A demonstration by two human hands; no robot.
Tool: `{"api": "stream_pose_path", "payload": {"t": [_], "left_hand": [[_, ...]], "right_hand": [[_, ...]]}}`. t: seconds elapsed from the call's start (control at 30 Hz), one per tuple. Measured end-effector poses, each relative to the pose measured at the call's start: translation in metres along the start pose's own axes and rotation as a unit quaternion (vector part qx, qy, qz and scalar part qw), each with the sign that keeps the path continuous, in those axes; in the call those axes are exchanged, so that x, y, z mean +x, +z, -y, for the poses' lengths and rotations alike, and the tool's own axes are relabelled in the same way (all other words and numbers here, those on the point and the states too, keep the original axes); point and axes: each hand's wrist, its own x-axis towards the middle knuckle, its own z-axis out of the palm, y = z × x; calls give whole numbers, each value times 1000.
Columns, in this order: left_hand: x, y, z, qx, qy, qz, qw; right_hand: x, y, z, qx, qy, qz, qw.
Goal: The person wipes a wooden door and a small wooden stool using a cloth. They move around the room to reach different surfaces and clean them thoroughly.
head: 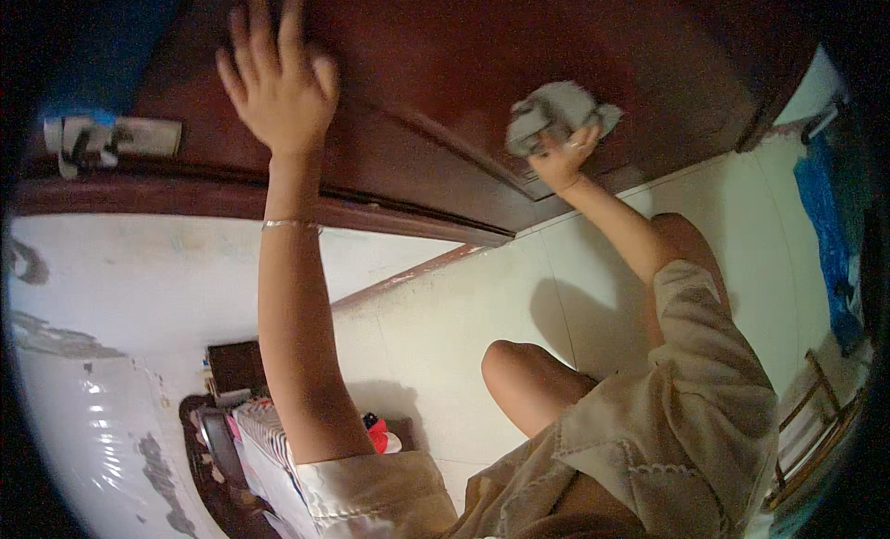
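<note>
A dark reddish-brown panelled door [445, 73] fills the top of the head view. My left hand [281, 87] lies spread against it at the upper left, fingers apart and holding nothing, with a thin bracelet on the wrist. Lower on the door, my right hand [560, 160] presses a crumpled grey cloth [567, 104] to the panel. A ring shows on one finger of that hand. The cloth hides part of its fingers. Left of my left hand is a metal handle plate [149, 137] with its lever, slightly blurred.
My knees bend above the pale tiled floor [452, 330]. At lower left are a stained white wall [104, 414] and a bed with striped fabric [268, 428]. A blue cloth [824, 233] hangs at right, above a wooden frame [813, 428].
</note>
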Motion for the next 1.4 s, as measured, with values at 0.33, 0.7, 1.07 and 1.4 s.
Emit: {"api": "stream_pose_path", "payload": {"t": [0.33, 0.7, 1.07, 1.4], "left_hand": [[21, -19, -10, 42, -6, 63, 997], [22, -7, 5, 15, 3, -8, 1000], [20, -19, 5, 61, 27, 43, 997], [23, -15, 0, 62, 27, 37, 997]], "right_hand": [[-24, 18, 168, 246, -275, 25, 929], [-8, -27, -40, 16, -600, 198, 775], [87, -75, -295, 16, -141, -11, 990], [134, -95, -456, -378, 85, -178, 904]]}}
